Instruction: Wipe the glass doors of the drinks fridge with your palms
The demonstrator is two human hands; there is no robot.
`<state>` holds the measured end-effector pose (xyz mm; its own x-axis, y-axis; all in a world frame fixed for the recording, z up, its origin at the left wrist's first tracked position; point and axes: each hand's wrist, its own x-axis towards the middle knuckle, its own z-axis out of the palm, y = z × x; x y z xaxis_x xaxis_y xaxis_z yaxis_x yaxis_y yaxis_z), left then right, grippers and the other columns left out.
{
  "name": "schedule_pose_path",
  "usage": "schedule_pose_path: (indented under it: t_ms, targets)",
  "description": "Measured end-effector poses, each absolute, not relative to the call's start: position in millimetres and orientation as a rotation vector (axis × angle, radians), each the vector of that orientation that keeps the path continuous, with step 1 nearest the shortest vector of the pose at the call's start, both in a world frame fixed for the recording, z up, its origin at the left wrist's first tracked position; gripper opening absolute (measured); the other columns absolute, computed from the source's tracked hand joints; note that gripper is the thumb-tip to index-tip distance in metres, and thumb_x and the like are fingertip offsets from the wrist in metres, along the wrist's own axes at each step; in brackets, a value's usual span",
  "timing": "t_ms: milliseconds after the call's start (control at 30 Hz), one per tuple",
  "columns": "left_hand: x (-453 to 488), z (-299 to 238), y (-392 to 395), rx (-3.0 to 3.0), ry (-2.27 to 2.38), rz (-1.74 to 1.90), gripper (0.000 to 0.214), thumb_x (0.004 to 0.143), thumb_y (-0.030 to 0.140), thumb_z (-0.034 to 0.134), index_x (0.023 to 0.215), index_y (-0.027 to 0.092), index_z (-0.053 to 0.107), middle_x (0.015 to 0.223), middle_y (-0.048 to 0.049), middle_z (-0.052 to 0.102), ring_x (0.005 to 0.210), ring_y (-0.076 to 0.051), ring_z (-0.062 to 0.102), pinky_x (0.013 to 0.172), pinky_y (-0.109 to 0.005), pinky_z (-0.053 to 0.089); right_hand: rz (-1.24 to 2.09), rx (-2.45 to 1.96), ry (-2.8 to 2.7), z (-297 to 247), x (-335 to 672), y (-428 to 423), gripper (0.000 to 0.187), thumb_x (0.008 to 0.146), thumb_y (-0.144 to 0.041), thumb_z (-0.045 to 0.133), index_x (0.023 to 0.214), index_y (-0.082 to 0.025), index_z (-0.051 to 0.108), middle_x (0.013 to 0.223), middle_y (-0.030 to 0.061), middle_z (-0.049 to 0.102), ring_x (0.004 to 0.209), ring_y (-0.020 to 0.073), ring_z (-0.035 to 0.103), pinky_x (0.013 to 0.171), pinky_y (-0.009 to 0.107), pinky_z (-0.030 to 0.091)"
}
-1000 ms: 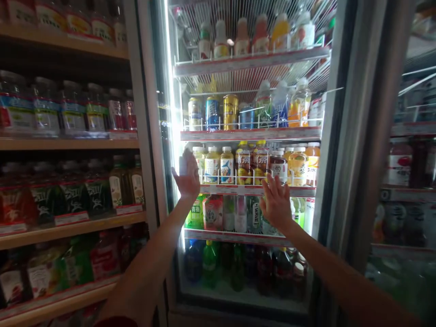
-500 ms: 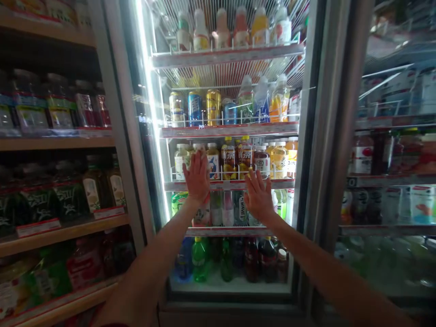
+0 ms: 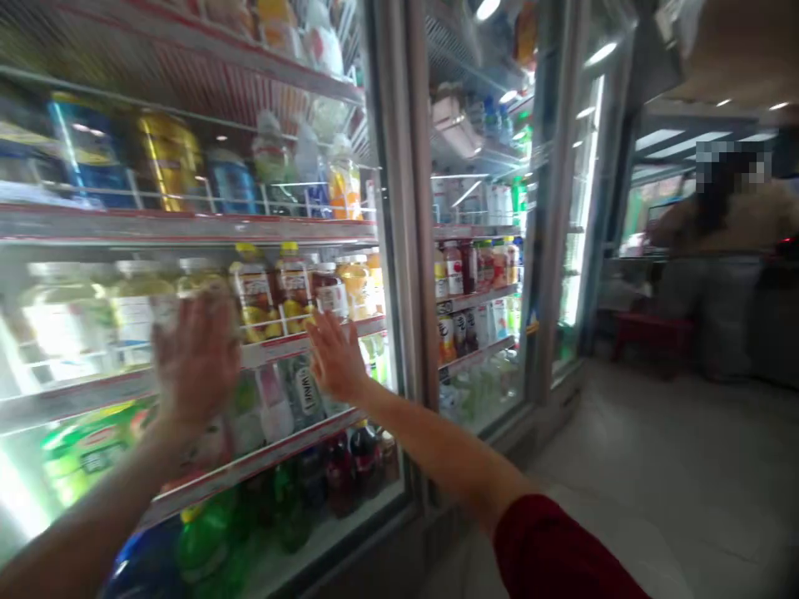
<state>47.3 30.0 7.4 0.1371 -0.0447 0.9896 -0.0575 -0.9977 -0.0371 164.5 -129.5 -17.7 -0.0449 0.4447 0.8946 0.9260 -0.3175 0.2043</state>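
Note:
In the head view both my arms reach toward a lit drinks fridge [image 3: 390, 208], and light reflections show across its front. My left hand [image 3: 198, 358], smeared by motion, has its fingers stretched upward, palm toward the shelves, in front of pale-labelled bottles [image 3: 134, 304]. My right hand [image 3: 337, 356] is flat with fingers apart, just below a dark drink bottle with a yellow cap [image 3: 295, 283]. Nothing is held in either hand. Whether the palms touch glass I cannot tell.
Cans [image 3: 168, 158] line the shelf above, and green bottles [image 3: 205, 541] stand at the bottom. A second fridge [image 3: 480, 274] adjoins on the right. Farther right are a tiled floor [image 3: 624, 449], a red stool [image 3: 652, 333] and a person [image 3: 724, 249] by a counter.
My view has swung to the right and closer to the shelves, bringing in the floor and the person. Both hands keep their raised, flat pose; the left looks larger and blurred.

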Motion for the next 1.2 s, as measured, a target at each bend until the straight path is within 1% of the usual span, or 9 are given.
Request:
schedule_pose_path:
  t_ms: [100,167,233,400,567,733,900,1033,1200]
  targets:
    - [37,4,24,2.442,0.162,2.233,0.06,0.091,0.035,0.042,0.147,0.02,0.028,0.155,-0.007,0.024,0.144,-0.025,0.017,0.12,-0.046,0.008,-1.324,-1.513,-1.635,-8,139,-110,0.051,0.092,-0.021,0.034,0.142,-0.012,0.037,0.154,0.0078,0.029,0.146,0.0187,0.012,0.119,0.044,0.013]
    - [34,2,30,2.538,0.182,2.245,0.057,0.095,0.033,0.033,0.148,0.016,0.023,0.153,-0.0117,0.028,0.144,-0.021,0.018,0.12,-0.044,0.013,-1.319,-1.371,-1.702,2,120,-89,0.05,0.093,-0.022,0.032,0.141,-0.011,0.039,0.153,0.007,0.03,0.145,0.017,0.014,0.119,0.039,0.016]
    - [24,-3,41,2.576,0.288,2.285,0.055,0.096,0.031,0.029,0.148,0.015,0.021,0.152,-0.0131,0.03,0.144,-0.019,0.019,0.12,-0.041,0.01,-1.311,-1.342,-1.683,11,103,-67,0.05,0.094,-0.027,0.034,0.141,-0.013,0.039,0.152,0.0069,0.032,0.144,0.0189,0.017,0.119,0.041,0.018]
    - [-24,-28,69,2.688,0.489,2.36,0.079,0.087,0.049,0.048,0.149,0.012,0.016,0.152,-0.0205,0.027,0.144,-0.029,0.018,0.117,-0.052,0.005,-1.44,-1.362,-1.567,17,86,-29,0.049,0.091,-0.034,0.047,0.137,-0.018,0.045,0.151,0.0076,0.035,0.143,0.0268,0.021,0.118,0.053,0.01]
    - [-41,-48,78,2.671,0.667,2.354,0.072,0.09,0.046,0.046,0.149,0.014,0.02,0.151,-0.0195,0.028,0.143,-0.03,0.02,0.116,-0.054,0.005,-1.614,-1.361,-1.517,18,134,-53,0.046,0.091,-0.027,0.045,0.137,-0.024,0.046,0.149,0.0049,0.038,0.143,0.0274,0.021,0.117,0.055,0.011]
    - [-22,-44,63,2.663,0.598,2.382,0.07,0.09,0.039,0.046,0.15,0.017,0.017,0.153,-0.0163,0.027,0.143,-0.027,0.02,0.118,-0.051,0.003,-1.625,-1.368,-1.175,24,186,-95,0.048,0.089,-0.021,0.039,0.136,-0.021,0.048,0.151,0.0095,0.034,0.144,0.029,0.019,0.112,0.056,0.02]
    - [16,-33,23,2.727,0.477,2.371,0.069,0.09,0.036,0.047,0.149,0.016,0.017,0.153,-0.015,0.028,0.144,-0.025,0.02,0.119,-0.048,0.003,-1.676,-1.371,-1.213,16,170,-80,0.047,0.089,-0.039,0.047,0.132,-0.022,0.053,0.148,0.0106,0.038,0.142,0.0313,0.022,0.113,0.055,0.019]
    - [27,-31,10,2.795,0.446,2.314,0.069,0.089,0.034,0.048,0.149,0.017,0.019,0.153,-0.0131,0.028,0.144,-0.024,0.021,0.119,-0.048,0.003,-1.689,-1.421,-1.25,15,185,-88,0.038,0.091,-0.037,0.046,0.126,-0.028,0.058,0.146,0.0062,0.042,0.14,0.0292,0.027,0.112,0.055,0.018]
    - [11,-32,28,2.78,0.524,2.302,0.07,0.088,0.033,0.049,0.149,0.016,0.019,0.153,-0.015,0.026,0.144,-0.025,0.02,0.118,-0.05,0.0,-1.592,-1.463,-0.934,12,243,-132,0.04,0.093,-0.036,0.04,0.124,-0.019,0.059,0.148,0.0142,0.037,0.139,0.0325,0.028,0.107,0.058,0.023]
